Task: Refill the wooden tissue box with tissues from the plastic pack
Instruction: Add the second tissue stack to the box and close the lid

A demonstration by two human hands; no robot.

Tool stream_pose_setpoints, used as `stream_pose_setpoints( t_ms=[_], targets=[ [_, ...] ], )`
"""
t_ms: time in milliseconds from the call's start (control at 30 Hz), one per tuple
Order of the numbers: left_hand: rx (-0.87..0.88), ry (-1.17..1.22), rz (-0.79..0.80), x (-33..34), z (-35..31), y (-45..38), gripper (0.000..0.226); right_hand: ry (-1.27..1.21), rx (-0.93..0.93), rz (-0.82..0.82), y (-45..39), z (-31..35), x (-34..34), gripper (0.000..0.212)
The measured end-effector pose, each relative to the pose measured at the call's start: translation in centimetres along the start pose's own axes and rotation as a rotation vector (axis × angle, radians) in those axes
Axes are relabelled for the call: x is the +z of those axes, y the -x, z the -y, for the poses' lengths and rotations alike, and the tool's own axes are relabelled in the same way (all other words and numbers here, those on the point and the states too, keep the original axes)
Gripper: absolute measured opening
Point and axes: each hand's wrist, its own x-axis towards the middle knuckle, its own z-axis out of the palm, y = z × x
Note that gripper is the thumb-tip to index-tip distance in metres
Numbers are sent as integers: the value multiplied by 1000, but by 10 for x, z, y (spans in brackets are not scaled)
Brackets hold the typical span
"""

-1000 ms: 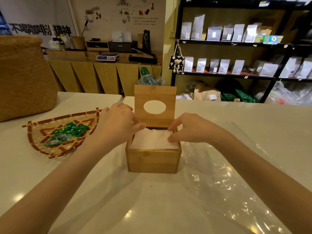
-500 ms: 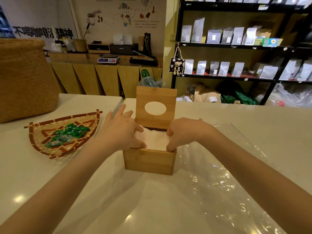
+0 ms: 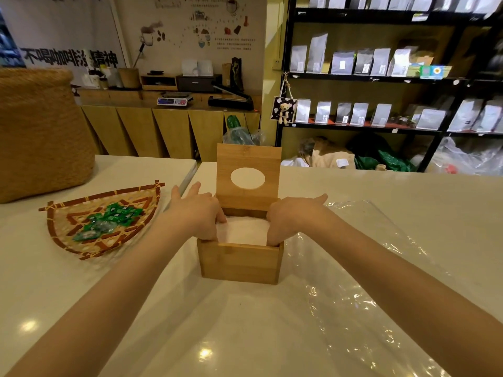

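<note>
Head view: the wooden tissue box [image 3: 239, 263] stands near the middle of the pale surface [image 3: 381, 191], its hinged lid [image 3: 248, 175] tipped upright at the back so the oval slot faces the person and the opening stays clear. Inside lies the white stack of tissues [image 3: 242, 231], sitting at about rim level. The left hand [image 3: 197, 213] and the right hand [image 3: 291, 216] come in from either side, fingers curled down over the stack's ends and tucked between paper and box walls; they press rather than grip, most likely to seat the stack evenly so the lid can close. Whether any fingertip actually pinches a sheet is hidden by the box walls. The emptied plastic pack [image 3: 367, 281] lies flat and crinkled on the surface, touching the box's right side and running toward the near right corner. Toward the left edge sits a woven bamboo tray [image 3: 68, 229] of green-wrapped sweets [image 3: 109, 220], with a tall straw basket [image 3: 38, 131] behind it. Beyond the far edge are a wooden counter with a scale [image 3: 174, 100] and black shelves of pouches [image 3: 353, 63].
</note>
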Motion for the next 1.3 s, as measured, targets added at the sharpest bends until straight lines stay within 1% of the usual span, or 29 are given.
stream_pose_setpoints(
  t_ms=[33,100,167,200,233,267,300,333,367,400,433,467,500,533,567,633,667,733,833,933,1000,1067,1133,1233,1300],
  targets=[
    [11,-2,16,-1,1,0,49,-23,-15,1,-1,-2,0,15],
    [39,20,35,-5,3,3,49,-91,-70,-22,1,-7,1,29],
    [52,199,-24,-12,7,8,42,-178,-142,-97,8,-16,-2,43],
    [53,319,-100,-18,10,11,35,-253,-180,-167,13,-21,-5,44],
    [58,413,-205,-24,13,14,26,-354,-214,-262,17,-26,-11,39],
    [58,470,-311,-31,17,16,19,-461,-237,-377,20,-31,-18,34],
    [63,511,-408,-38,19,16,18,-544,-247,-502,20,-34,-26,32],
    [69,558,-489,-41,19,15,23,-588,-240,-633,16,-36,-29,35],
    [86,610,-575,-47,18,13,33,-570,-220,-779,12,-38,-34,40],
    [104,639,-647,-51,16,10,49,-487,-198,-891,7,-38,-39,48],
    [121,637,-677,-51,13,7,69,-368,-183,-932,1,-37,-38,55],
    [134,589,-684,-50,10,2,87,-251,-179,-924,-5,-37,-37,63],
    [142,527,-687,-48,9,-3,97,-176,-193,-888,-9,-37,-34,70],
    [145,462,-694,-43,10,-9,100,-130,-213,-851,-13,-36,-31,75],
    [152,392,-709,-39,11,-12,98,-88,-229,-827,-16,-36,-29,77],
    [178,308,-740,-30,14,-18,90,-30,-252,-838,-22,-35,-23,75],
    [195,317,-756,-26,15,-20,86,-26,-260,-857,-24,-35,-22,74],
    [223,414,-769,-21,12,-18,83,-30,-276,-905,-23,-36,-19,71],
    [245,507,-799,-14,7,-8,79,-57,-338,-1019,-18,-37,-10,64],
    [250,526,-889,-1,4,10,70,-114,-442,-1173,-8,-37,8,54],
    [246,553,-940,15,0,25,64,-148,-505,-1232,1,-34,24,48],
    [248,571,-967,32,-3,39,62,-169,-563,-1237,10,-31,41,45],
    [264,536,-958,50,-4,50,64,-151,-611,-1227,16,-29,60,44],
    [291,402,-904,73,-4,59,60,-58,-659,-1191,17,-29,85,43],
    [273,333,-854,86,-4,60,61,-21,-661,-1153,15,-28,99,44]
  ],
)
